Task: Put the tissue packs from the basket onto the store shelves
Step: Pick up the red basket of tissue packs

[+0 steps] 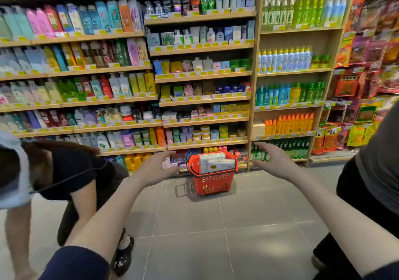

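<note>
A red plastic basket (212,182) stands on the grey tiled floor in front of the wooden store shelves (203,77). Pale tissue packs (216,162) stand upright inside it, filling it to the rim. My left hand (160,167) is stretched out to the left of the basket, fingers apart, holding nothing. My right hand (269,160) reaches out on the basket's right side, also open and empty. Neither hand touches the basket.
A person in dark clothes (71,172) bends over at the left, close to my left arm. Another person in a grey top (375,172) stands at the right edge. Bottles and boxes fill the shelves; snack bags (367,64) hang at the right.
</note>
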